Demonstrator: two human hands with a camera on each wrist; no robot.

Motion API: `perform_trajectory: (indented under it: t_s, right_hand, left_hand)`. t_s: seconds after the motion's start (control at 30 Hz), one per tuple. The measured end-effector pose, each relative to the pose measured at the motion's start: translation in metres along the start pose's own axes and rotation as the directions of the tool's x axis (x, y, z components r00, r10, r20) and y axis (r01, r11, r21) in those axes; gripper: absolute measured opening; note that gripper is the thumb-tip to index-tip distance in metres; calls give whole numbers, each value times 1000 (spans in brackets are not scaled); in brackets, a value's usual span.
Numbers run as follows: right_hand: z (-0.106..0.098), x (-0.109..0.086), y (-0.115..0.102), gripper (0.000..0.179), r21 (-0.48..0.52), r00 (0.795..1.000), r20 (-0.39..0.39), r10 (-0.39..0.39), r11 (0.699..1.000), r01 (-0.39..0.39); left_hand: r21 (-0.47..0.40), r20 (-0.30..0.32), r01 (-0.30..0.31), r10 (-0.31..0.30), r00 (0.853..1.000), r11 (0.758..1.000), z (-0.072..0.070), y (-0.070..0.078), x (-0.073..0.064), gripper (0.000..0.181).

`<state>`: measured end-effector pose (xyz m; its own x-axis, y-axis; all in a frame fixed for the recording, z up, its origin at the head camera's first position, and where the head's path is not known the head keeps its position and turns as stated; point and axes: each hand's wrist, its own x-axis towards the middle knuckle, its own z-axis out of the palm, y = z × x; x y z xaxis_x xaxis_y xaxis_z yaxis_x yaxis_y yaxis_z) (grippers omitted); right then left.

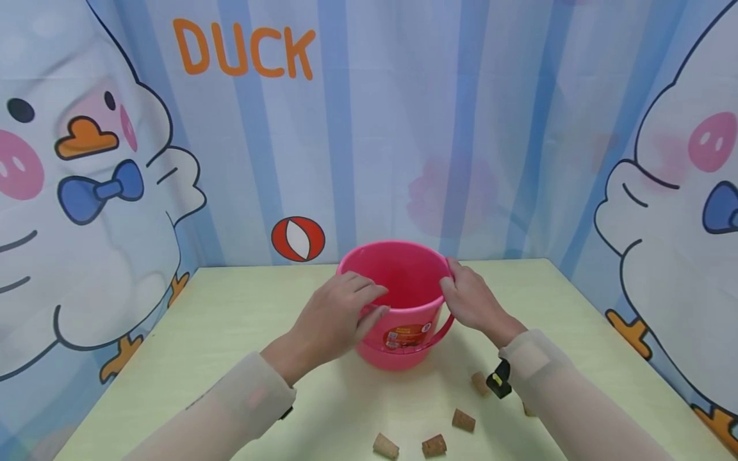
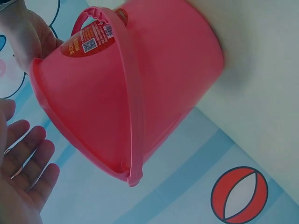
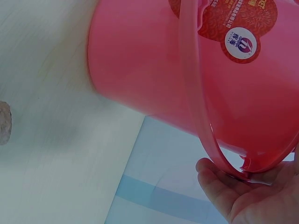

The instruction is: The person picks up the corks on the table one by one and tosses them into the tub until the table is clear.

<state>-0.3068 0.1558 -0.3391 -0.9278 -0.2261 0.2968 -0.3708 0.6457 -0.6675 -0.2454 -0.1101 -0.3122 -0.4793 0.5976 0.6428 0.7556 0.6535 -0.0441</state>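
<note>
A pink plastic bucket stands upright on the pale table, its mouth facing up. Its pink handle hangs down across the front, over a red label. My right hand grips the rim on the right side, by the handle's hinge; in the right wrist view the right hand has its fingers against the outside there. My left hand is over the rim's front left with fingers extended. In the left wrist view the left hand is apart from the bucket and holds nothing.
Several brown corks, among them one cork and another cork, lie on the table in front of the bucket and to its right. My right sleeve partly covers one. A duck-print curtain hangs behind and along both sides.
</note>
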Motion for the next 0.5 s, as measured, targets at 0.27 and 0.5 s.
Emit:
perform_trajectory:
  t_s: [0.27,0.5]
  right_hand:
    - [0,0,0,53,-2,1000,1,0,1000,0]
    - [0,0,0,55,-20,1000,-2,-1,1000,0]
  left_hand:
    - [-5,-15,-22,22,1000,1000,-2,1,-6,44]
    - [-19,-17,-20,20,1000,1000,-5,4,-11,47]
